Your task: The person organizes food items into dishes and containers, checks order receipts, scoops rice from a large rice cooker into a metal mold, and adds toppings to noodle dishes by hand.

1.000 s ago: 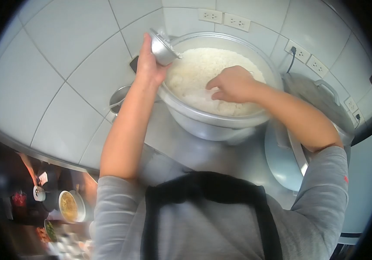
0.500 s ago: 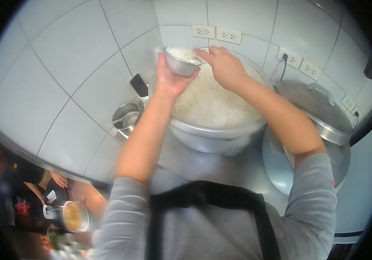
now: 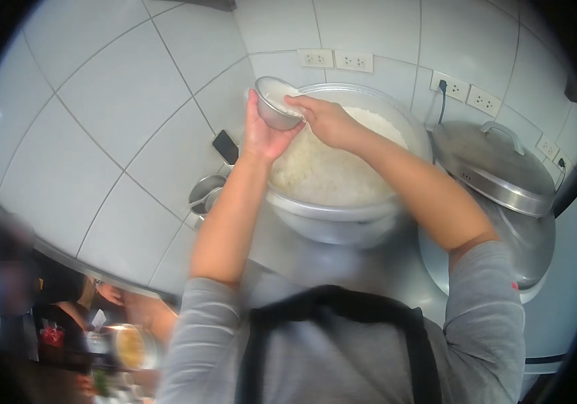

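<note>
A small metal bowl [image 3: 276, 114] with white rice inside is tilted toward the right, held by my left hand [image 3: 266, 135] from below and the left side. My right hand [image 3: 325, 121] is at the bowl's right rim, its fingers pressed together by the rice; whether they hold anything is hidden. Beneath both hands stands a large round metal pot [image 3: 342, 214] filled with white rice [image 3: 342, 175].
Right of the pot, a domed metal lid [image 3: 497, 161] with a handle rests on a second pot [image 3: 514, 236]. A phone [image 3: 226, 147] and metal cups [image 3: 205, 192] are at the left wall. Another person's hand [image 3: 110, 293] and food bowls show at lower left.
My right hand has risen from the rice in the pot to the small bowl's rim. My left hand has moved slightly right and down with the bowl, which has turned more upright.
</note>
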Demonstrator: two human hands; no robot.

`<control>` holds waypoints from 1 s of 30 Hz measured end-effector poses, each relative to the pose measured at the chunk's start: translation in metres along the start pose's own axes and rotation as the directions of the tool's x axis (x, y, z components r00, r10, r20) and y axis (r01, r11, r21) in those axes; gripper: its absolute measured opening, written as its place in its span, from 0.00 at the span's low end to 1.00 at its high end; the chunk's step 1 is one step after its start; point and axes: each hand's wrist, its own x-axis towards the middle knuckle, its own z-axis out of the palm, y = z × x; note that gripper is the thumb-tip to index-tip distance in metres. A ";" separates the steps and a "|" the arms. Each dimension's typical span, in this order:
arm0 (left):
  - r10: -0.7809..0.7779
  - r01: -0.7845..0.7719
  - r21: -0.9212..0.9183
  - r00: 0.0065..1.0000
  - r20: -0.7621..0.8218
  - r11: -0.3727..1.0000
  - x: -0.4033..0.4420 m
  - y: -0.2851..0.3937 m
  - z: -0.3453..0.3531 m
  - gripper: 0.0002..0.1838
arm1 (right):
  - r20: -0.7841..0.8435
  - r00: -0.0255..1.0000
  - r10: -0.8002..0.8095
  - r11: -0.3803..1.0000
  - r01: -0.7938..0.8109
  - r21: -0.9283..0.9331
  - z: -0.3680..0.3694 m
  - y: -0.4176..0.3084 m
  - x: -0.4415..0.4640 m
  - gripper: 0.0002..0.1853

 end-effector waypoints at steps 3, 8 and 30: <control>0.023 -0.021 0.066 0.999 -0.031 0.998 -0.011 0.004 0.006 0.38 | 0.249 0.885 0.392 0.897 -0.429 0.111 -0.031 -0.035 0.005 0.19; 0.200 -0.208 0.053 0.971 0.129 0.977 0.001 0.013 -0.011 0.34 | 0.167 0.768 0.618 0.505 -0.551 0.665 -0.025 -0.014 -0.005 0.16; 0.086 -0.083 0.025 0.987 -0.135 0.996 -0.049 0.028 0.002 0.36 | -0.037 0.998 -0.051 0.990 0.055 0.127 -0.007 -0.054 -0.024 0.19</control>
